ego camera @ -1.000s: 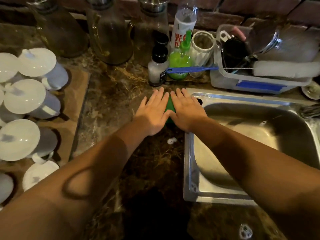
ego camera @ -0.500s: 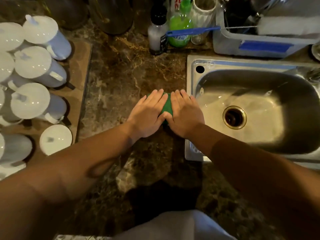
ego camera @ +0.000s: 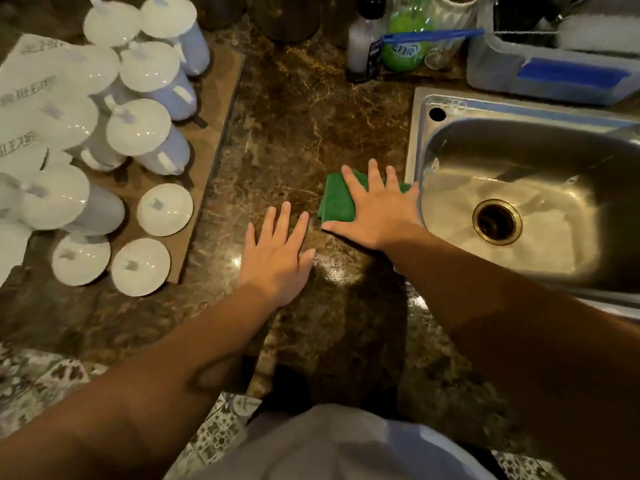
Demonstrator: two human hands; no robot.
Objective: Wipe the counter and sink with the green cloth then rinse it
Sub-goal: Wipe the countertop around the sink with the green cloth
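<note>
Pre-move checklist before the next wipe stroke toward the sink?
1. Right hand flat on green cloth: ok.
2. Cloth lies on counter, beside sink rim: ok.
3. Left hand off the cloth, flat on counter: ok.
4. Path from cloth to sink rim free of objects: ok.
5. White cups stand away from the cloth: ok.
6. Cloth wet enough: cannot tell.

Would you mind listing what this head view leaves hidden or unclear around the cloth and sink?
- Green cloth: its right part is covered by the right hand.
- Sink: cut off by the right edge; no tap visible.
- Bottles and bin: tops cropped by the top edge.
- Cloth wetness: cannot tell.
</note>
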